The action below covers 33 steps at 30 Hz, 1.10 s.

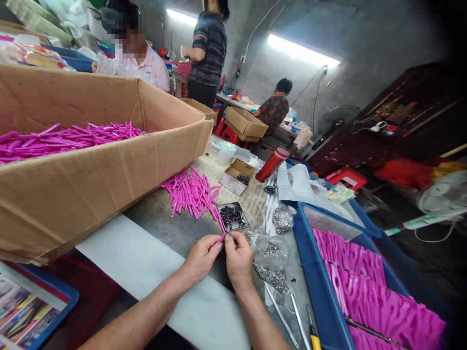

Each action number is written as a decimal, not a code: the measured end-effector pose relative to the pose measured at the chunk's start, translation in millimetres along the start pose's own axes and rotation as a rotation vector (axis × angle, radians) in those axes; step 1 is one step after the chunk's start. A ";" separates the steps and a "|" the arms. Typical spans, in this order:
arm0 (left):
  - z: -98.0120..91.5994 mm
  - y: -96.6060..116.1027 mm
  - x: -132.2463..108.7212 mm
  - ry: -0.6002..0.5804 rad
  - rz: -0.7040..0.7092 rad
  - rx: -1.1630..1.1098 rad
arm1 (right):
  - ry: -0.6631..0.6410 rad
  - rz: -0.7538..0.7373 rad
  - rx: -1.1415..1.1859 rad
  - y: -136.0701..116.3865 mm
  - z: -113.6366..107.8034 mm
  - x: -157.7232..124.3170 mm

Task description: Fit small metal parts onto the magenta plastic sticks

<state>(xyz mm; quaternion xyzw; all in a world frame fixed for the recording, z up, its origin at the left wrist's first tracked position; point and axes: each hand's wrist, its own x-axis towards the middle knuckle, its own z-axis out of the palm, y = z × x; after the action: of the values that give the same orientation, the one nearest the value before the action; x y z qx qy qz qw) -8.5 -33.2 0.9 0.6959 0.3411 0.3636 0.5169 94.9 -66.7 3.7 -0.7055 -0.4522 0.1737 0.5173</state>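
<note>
My left hand (203,256) is closed on a slim magenta plastic piece (222,224), which points up and away from me. Close beside it, my right hand (239,256) is pinched at the near end of the same piece; whatever small thing its fingertips may hold is hidden. Just beyond my fingers lies a small tray (245,227) of tiny black parts (231,214). A loose pile of similar magenta pieces (191,192) is spread to the left of the tray. To the right of my right hand, plastic bags of small silvery metal parts (270,249) rest on the table.
A large cardboard box (109,177) of magenta pieces stands at left. On the right, a blue crate (304,243) holds rows of magenta pieces. A red bottle (272,165), small carton (232,185) and yellow-handled screwdriver (314,338) are nearby. Several people are behind.
</note>
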 end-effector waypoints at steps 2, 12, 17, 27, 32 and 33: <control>0.3 -0.4 -0.4 -0.003 -0.033 -0.028 | -0.007 0.012 0.014 0.6 1.0 -0.5; 1.7 1.5 -1.2 -0.005 -0.081 -0.118 | -0.073 0.071 0.142 -5.6 3.4 -1.9; 2.6 -0.4 -0.9 -0.005 -0.095 -0.144 | -0.131 0.084 0.195 0.6 1.2 -1.9; 2.6 -3.6 -0.6 -0.038 -0.120 -0.151 | -0.106 0.056 0.114 -8.1 -39.2 -4.7; 3.0 -7.5 0.2 -0.050 -0.154 -0.175 | 0.074 0.015 -0.055 -3.8 -86.5 16.1; 3.1 -8.2 0.7 -0.053 -0.159 -0.186 | 0.090 0.011 -0.109 -1.2 -94.9 20.7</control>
<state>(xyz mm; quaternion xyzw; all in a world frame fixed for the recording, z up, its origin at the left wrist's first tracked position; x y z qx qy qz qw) -6.3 -32.1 -7.6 0.6252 0.3461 0.3330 0.6153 172.9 -104.1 47.8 -0.7422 -0.4333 0.1196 0.4970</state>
